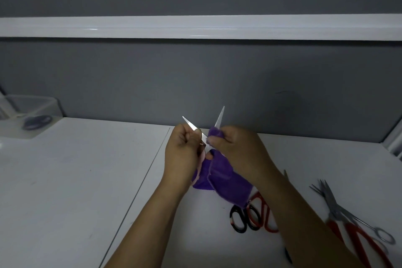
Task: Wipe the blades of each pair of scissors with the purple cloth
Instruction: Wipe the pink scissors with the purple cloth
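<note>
We see a person's two bare hands raised just above a white table, working on a pair of scissors whose blades stand spread wide, both tips pointing up toward a grey wall. The left hand is curled tight round the scissors near the pale pink handles, its thumb lying against the left blade. The right hand pinches a fold of the purple cloth round the lower part of the right blade, leaving the tip bare; the rest of the cloth hangs down between the wrists toward the tabletop. Below the right forearm we find black-handled scissors lying just beside a red-handled pair, partly hidden by the arm. Farther right, near the table's edge, lie large red-handled shears crossed by slim silver scissors. At the far left corner a clear plastic box stands against the wall.
</note>
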